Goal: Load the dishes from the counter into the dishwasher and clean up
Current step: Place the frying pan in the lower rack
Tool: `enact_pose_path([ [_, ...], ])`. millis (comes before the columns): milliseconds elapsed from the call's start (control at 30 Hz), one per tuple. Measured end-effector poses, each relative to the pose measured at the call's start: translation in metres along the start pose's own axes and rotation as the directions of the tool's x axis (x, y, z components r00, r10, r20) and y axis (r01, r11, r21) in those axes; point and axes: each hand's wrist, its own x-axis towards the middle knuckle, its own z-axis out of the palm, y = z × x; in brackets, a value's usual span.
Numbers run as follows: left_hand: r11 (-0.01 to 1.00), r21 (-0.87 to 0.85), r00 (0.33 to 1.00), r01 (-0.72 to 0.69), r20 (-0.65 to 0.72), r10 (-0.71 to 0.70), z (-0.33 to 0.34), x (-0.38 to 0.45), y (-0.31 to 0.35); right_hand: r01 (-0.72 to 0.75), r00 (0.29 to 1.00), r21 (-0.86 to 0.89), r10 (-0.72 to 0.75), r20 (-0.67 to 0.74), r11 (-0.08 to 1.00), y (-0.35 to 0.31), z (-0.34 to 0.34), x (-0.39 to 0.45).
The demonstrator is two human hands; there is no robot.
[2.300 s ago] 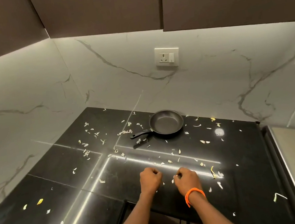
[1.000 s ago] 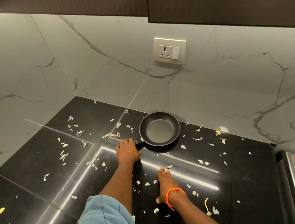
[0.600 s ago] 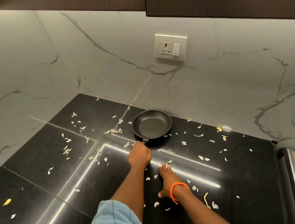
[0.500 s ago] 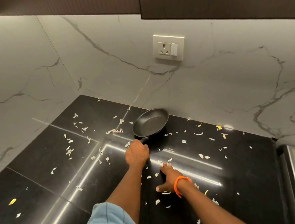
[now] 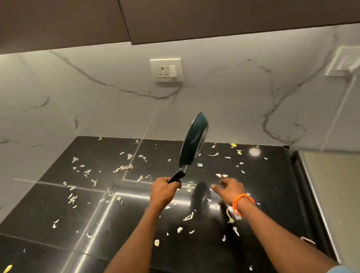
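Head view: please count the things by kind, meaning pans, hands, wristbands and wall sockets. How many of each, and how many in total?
Pans: 1, the black frying pan, lifted and tilted, held by the left hand.
Hands: 2, left and the right hand.
Wristbands: 1, the orange wristband.
Wall sockets: 1, the white socket.
Total: 5.

one pan [image 5: 194, 143], two hands, two wall sockets, many food scraps [image 5: 122, 168].

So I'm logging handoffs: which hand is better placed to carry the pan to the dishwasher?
Left. The left hand already grips the frying pan by its handle, lifted off the counter; the right hand holds nothing.
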Motion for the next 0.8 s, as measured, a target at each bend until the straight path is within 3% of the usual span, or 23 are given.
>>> enact_pose_path([
  [100, 0.998, -0.061, 0.989, -0.029, 0.145, 0.037, 0.02, -0.031, 0.002, -0.035, 0.991, 0.127, 0.051, -0.124, 0.991, 0.02, -0.027, -0.036],
  [233, 0.994, -0.091, 0.92, -0.065, 0.38, 0.095, 0.044, -0.088, 0.008, -0.051, 0.962, 0.17, 0.094, -0.256, 0.984, 0.057, -0.053, -0.094],
  [467, 0.987, -0.064, 0.788, -0.15, 0.595, 0.158, 0.082, -0.199, -0.015, -0.113, 0.932, 0.294, 0.204, -0.299, 0.949, 0.118, -0.049, -0.217],
  [667, 0.955, 0.006, 0.729, -0.296, 0.648, 0.221, 0.113, -0.272, 0.003, -0.053, 0.769, 0.586, 0.407, -0.493, 0.809, 0.178, -0.095, -0.307],
  [800, 0.922, 0.087, 0.644, -0.377, 0.74, 0.194, 0.141, -0.325, 0.0, -0.012, 0.678, 0.732, 0.544, -0.494, 0.681, 0.24, -0.112, -0.368],
])
